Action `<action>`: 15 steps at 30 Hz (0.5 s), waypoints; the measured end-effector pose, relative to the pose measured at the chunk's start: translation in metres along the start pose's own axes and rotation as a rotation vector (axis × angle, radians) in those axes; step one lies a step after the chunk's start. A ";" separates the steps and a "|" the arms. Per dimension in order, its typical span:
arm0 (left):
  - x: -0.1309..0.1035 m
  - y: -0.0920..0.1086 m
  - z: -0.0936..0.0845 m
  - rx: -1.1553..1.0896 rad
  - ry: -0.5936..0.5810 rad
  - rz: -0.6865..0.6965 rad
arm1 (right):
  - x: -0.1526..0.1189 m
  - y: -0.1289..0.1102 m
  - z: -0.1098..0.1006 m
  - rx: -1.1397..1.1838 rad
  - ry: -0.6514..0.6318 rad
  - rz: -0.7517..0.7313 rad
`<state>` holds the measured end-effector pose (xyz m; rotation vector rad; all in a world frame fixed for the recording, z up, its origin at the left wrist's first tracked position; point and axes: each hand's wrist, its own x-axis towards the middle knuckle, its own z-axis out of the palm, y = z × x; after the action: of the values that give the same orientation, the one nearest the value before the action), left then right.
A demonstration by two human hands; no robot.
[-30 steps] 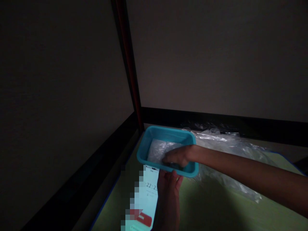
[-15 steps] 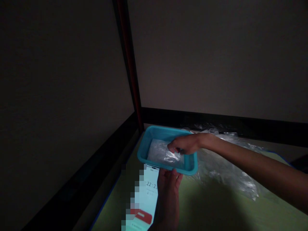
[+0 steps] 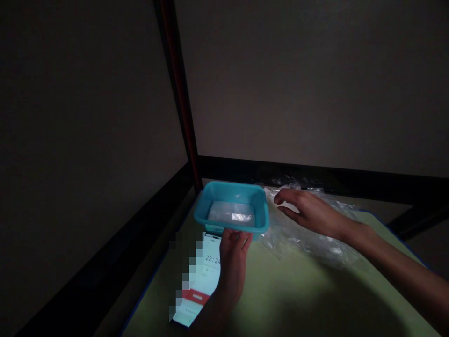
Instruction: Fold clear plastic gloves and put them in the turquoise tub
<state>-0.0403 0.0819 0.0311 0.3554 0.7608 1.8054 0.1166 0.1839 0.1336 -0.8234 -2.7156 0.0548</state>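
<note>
Your R hand [image 3: 312, 213] grip's loose by plastic [image 3: 301, 241], can't tell L hand [image 3: 233, 255] grip—brace tub [image 3: 234, 192] w/ L fingers!

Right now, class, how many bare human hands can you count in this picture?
2: the left hand at the near side of the turquoise rectangular plastic tub, and the right hand over the crumpled clear plastic sheeting to the tub's right. No others show.

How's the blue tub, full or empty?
Neither: a low layer of shiny, clear plastic lies on the bottom of the blue tub, with bare walls showing above it.
</note>
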 end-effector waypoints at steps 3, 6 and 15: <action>0.001 0.002 0.003 0.024 -0.006 0.014 | -0.027 -0.001 0.000 0.039 0.128 0.098; 0.003 0.003 0.003 0.037 -0.016 0.016 | -0.056 -0.007 0.002 0.088 0.224 0.170; 0.010 0.008 -0.004 0.062 -0.053 0.028 | -0.118 -0.029 0.031 0.203 0.311 0.290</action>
<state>-0.0520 0.0884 0.0317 0.4554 0.7792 1.7939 0.1848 0.0970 0.0748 -1.0587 -2.2441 0.2404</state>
